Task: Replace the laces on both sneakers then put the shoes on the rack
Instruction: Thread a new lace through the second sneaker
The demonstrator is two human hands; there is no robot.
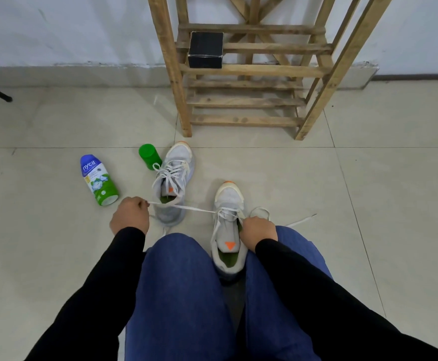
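Between the knees on the floor stands the near sneaker (pixel 227 230), its white lace (pixel 186 207) pulled taut leftward by the left hand (pixel 129 216), fingers (pixel 140 204) pinching it. The right hand (pixel 260 230) curls at the eyelets, seemingly gripping the lace too. The second sneaker (pixel 173 178) stands farther left, the wooden rack (pixel 246 101) beyond it.

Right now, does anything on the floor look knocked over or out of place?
Yes. The Nycil bottle lies on its side on the floor tiles, left of the far sneaker, and a green cylindrical container lies tipped beside it. No spill shows.
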